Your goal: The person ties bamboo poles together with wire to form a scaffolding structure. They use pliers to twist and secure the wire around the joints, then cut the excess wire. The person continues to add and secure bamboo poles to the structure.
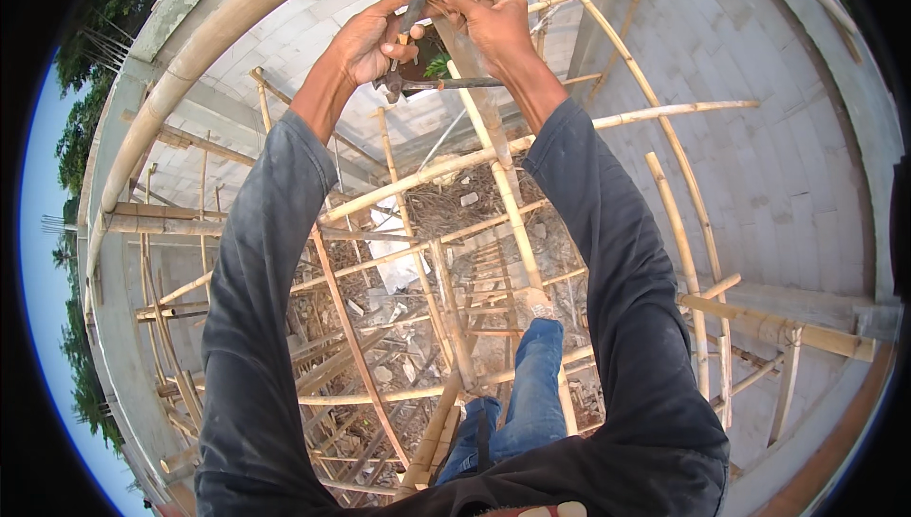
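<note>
At the top centre of the frame, the left hand (365,43) is closing around the dark metal pincers (406,38). The right hand (489,19) is gripping the pale bamboo pole (474,62) just beside them, above the bamboo scaffolding (418,261).

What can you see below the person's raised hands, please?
Under the hands: crossed bamboo scaffold poles, rubble on the ground and a jeans-clad leg. The sleeves cover the rest.

Dark metal pincers (403,52), jaws down, gripped upright beside a vertical bamboo pole (493,152).
</note>
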Demonstrator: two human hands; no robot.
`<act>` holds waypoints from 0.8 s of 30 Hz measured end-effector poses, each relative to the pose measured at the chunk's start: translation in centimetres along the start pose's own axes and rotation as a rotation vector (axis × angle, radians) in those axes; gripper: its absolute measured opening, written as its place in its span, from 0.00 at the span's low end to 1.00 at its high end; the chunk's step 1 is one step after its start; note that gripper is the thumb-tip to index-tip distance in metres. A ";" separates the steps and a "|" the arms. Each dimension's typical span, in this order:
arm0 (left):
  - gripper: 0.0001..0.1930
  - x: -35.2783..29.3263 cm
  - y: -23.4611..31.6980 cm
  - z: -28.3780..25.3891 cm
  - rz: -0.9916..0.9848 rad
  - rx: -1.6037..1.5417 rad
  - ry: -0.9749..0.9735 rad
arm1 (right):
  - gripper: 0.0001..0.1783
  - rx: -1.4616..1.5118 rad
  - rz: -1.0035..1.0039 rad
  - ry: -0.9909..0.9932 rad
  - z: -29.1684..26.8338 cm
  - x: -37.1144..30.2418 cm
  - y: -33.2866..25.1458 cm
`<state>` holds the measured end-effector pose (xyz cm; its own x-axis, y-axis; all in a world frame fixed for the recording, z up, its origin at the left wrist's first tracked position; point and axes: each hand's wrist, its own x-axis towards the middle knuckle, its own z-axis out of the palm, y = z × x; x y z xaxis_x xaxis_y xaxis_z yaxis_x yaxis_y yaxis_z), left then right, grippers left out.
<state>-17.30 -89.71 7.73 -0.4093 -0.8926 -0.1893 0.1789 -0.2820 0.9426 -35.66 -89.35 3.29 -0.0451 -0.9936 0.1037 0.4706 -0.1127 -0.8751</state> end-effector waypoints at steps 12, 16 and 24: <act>0.17 0.2 -0.6 1.1 0.000 -0.082 -0.042 | 0.22 -0.437 0.008 -0.163 -2.2 0.6 -3.1; 0.20 0.1 -1.0 1.6 0.033 -0.025 -0.013 | 0.27 -0.396 0.005 -0.004 -1.8 5.9 -3.2; 0.20 0.0 -1.2 2.2 0.048 -0.007 0.013 | 0.14 -0.430 0.006 -0.162 -0.6 11.5 -2.1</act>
<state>-19.46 -88.60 7.16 -0.3884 -0.9095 -0.1479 0.2038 -0.2413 0.9488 -37.68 -100.54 5.99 0.1110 -0.9838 0.1404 0.0604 -0.1344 -0.9891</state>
